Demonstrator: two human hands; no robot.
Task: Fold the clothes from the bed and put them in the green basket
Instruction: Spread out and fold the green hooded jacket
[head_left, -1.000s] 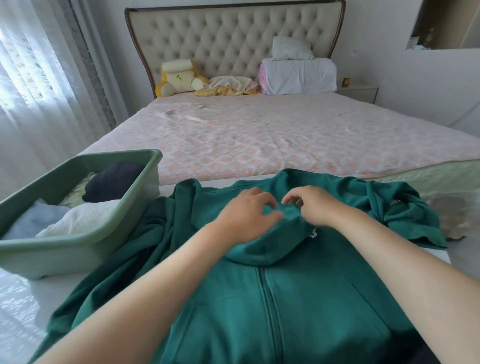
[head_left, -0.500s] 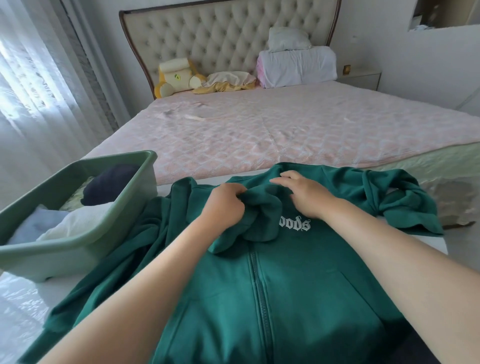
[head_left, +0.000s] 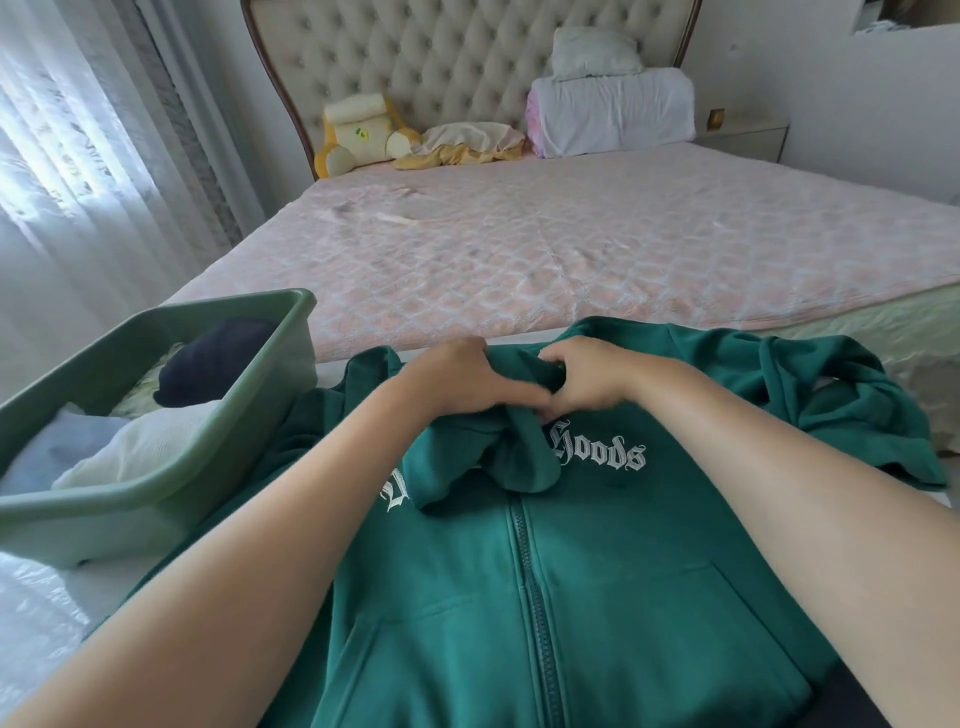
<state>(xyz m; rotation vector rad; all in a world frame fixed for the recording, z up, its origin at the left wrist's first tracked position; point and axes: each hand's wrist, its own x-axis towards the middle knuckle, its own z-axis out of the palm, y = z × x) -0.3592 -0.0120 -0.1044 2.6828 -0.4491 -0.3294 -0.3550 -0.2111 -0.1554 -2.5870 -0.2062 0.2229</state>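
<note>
Green hoodie (head_left: 597, 597) lengthwise, hood (head_left: 519, 452) toward bed (head_left: 571, 260)

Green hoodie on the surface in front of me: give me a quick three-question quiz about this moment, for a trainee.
1. Multiple choice: which part of the hoodie do the left hand and the right hand both grip? A the hood; B a sleeve; C the hem.
2. True or false: the green basket is empty.
3. Fill the gap: the basket stands on the person's ____ side of the hoodie.

Key: 1 A. 2 false, since folded clothes lie in it. 3 left.
</note>
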